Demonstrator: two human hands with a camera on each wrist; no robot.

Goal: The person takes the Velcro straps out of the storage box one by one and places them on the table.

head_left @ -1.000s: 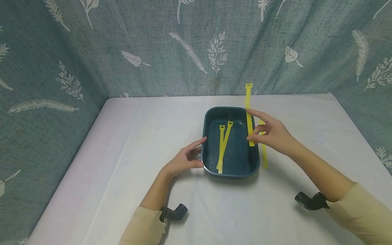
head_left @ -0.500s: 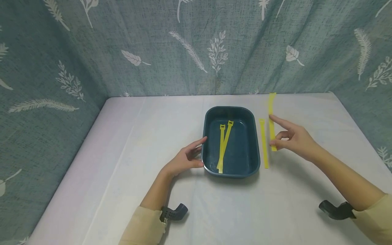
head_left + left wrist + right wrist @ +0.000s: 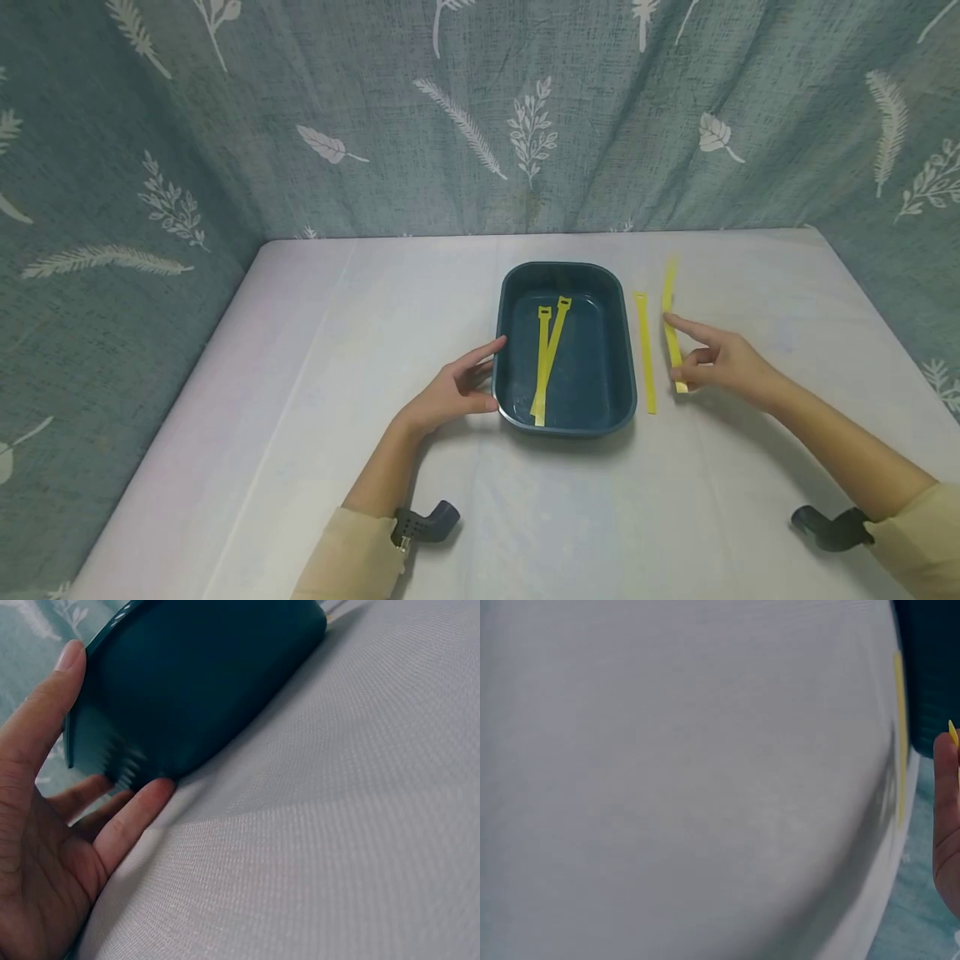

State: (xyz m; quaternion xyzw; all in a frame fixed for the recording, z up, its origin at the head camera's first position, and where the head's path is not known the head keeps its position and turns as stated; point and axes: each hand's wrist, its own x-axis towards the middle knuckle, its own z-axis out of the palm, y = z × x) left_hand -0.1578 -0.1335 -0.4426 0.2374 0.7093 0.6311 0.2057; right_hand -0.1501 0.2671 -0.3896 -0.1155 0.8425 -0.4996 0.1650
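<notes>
Outside the left wall of a dark teal basin (image 3: 594,371), my left hand (image 3: 447,397) rests with fairly straight fingers. In the left wrist view its fingers touch the basin's side and rim. Two yellow slotted cable ties, one upright (image 3: 543,367) and one slanted (image 3: 559,321), overlap inside. To the basin's right, my right hand (image 3: 726,364) pinches another yellow cable tie (image 3: 674,350) near its lower end, index finger along it; the far end is blurred. Between hand and basin lies one more cable tie (image 3: 646,354) on the cloth. The right wrist view shows little of the hand.
A white cloth (image 3: 360,333) covers the table. Teal leaf-patterned fabric (image 3: 337,83) hangs at the back and both sides. Each wrist carries a black camera, the left one (image 3: 426,523) and the right one (image 3: 828,529).
My right hand has carried the cable tie from over the basin's right rim out to the right, then lowered it toward the cloth. The left hand and basin have stayed put.
</notes>
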